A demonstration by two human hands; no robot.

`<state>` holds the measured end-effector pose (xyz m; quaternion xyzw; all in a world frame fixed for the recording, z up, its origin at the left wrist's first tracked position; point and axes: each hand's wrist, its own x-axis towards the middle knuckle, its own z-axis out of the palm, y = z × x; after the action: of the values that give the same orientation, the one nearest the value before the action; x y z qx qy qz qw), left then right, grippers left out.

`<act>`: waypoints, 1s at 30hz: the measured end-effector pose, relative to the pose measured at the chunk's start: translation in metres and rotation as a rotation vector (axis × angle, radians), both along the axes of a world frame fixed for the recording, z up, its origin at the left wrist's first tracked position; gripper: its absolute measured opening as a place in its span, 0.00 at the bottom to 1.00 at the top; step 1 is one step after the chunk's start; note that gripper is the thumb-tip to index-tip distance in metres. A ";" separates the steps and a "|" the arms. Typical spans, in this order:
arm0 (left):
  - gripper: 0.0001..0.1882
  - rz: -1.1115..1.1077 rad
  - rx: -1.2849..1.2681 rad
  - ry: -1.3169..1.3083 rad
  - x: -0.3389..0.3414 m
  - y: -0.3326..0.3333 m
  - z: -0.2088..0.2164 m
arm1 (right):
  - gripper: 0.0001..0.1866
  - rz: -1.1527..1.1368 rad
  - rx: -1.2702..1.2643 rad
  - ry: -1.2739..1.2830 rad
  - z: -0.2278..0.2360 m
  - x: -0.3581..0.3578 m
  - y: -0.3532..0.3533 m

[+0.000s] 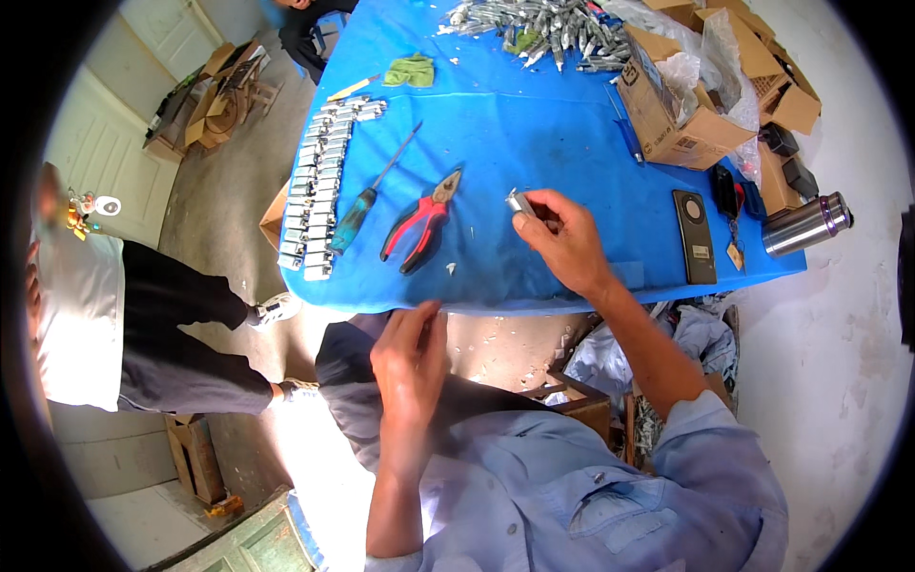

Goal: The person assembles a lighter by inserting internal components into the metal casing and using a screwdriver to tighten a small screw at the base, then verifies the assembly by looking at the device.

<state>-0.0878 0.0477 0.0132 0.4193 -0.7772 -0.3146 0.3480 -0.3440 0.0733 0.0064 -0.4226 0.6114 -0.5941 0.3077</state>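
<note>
Above the front part of the blue-covered table, my right hand (567,238) pinches a small silvery metal piece (519,202) between thumb and fingers. My left hand (410,357) is at the table's front edge, over my lap; its fingers are curled together, and whatever may be in them is hidden. Left of the right hand lie red-and-black pliers (412,234), jaws pointing away from me. A screwdriver (355,219) with a teal handle rests beside them. Further left, several similar metal pieces (315,195) are lined up in rows along the table's left side.
A heap of metal parts (548,33) covers the far end, near a green cloth (410,71). On the right are a cardboard box (681,124), a dark phone-like device (694,238), keys (732,214) and a steel flask (808,226). A person (143,315) stands at left.
</note>
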 end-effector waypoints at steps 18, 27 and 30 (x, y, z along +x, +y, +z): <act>0.05 -0.056 -0.209 -0.235 -0.045 -0.038 0.013 | 0.16 -0.114 -0.015 0.483 -0.024 0.012 0.055; 0.07 -0.218 -0.288 -0.414 -0.100 -0.080 -0.010 | 0.18 -0.104 -0.094 0.452 -0.024 0.010 0.061; 0.07 -0.254 -0.243 -0.417 -0.102 -0.080 -0.013 | 0.18 -0.127 -0.107 0.458 -0.029 0.008 0.063</act>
<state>-0.1901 -0.0327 0.0002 0.3296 -0.9104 -0.1672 0.1859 -0.3362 0.1361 -0.0229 -0.5226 0.6583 -0.5325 0.1002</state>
